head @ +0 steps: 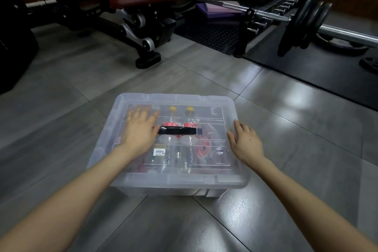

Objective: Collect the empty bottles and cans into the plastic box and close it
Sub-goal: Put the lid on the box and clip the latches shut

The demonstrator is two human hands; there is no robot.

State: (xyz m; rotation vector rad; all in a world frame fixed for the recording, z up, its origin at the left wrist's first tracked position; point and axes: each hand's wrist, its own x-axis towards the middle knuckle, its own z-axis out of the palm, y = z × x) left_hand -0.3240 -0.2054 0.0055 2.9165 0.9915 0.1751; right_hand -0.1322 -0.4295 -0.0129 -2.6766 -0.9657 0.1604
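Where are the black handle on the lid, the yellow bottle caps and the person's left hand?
black handle (177, 130): head view, middle of the strap on the lid.
yellow bottle caps (190, 109): head view, the right cap, seen through the lid.
left hand (140, 129): head view, back of the hand, flat on the lid.

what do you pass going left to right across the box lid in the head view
left hand flat on the lid → black handle over two yellow-capped bottles → right hand at the lid's right edge

Clear plastic box (143, 187) on floor, lid (176, 99) on; bottles (180, 149) lying inside.
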